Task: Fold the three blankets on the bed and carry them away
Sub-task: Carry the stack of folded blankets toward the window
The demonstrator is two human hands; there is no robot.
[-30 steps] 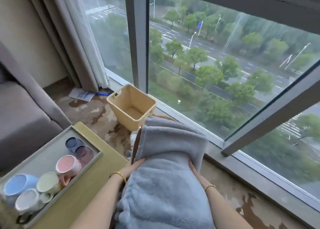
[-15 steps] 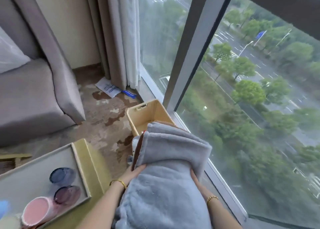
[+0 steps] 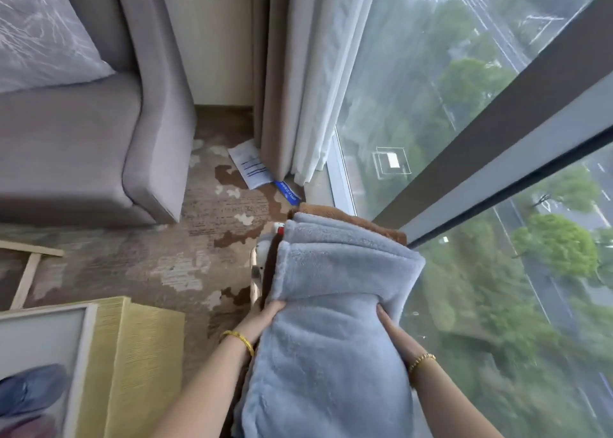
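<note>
Blankets: a folded stack is being held at near centre-right, just beside the window; the light blue fleece blanket (image 3: 335, 305) is lying on top, a brown blanket (image 3: 348, 218) is showing at the far edge beneath it, and a white patterned piece (image 3: 265, 255) is peeking out on the left side.
Left hand (image 3: 262, 321): it is pressing against the left side of the stack, with the fingers tucked under the blue fold and hidden, so I cannot tell how they are curling; a gold bracelet (image 3: 240, 339) is sitting on the wrist.
Right hand (image 3: 393, 333): it is bracing the right side of the stack, thumb lying along the blue fleece, the fingers hidden underneath, their grasp not readable; a beaded bracelet (image 3: 421, 361) is circling the wrist.
Sofa (image 3: 99, 139): it is standing at far left with a pale cushion (image 3: 39, 32) on it.
Curtains (image 3: 298, 72): they are hanging at far centre.
Floor: a paper sheet (image 3: 250, 168) is lying on the patterned carpet (image 3: 166, 255) near the curtains.
Surface: a yellow-green table (image 3: 132, 354) is sitting at near left.
</note>
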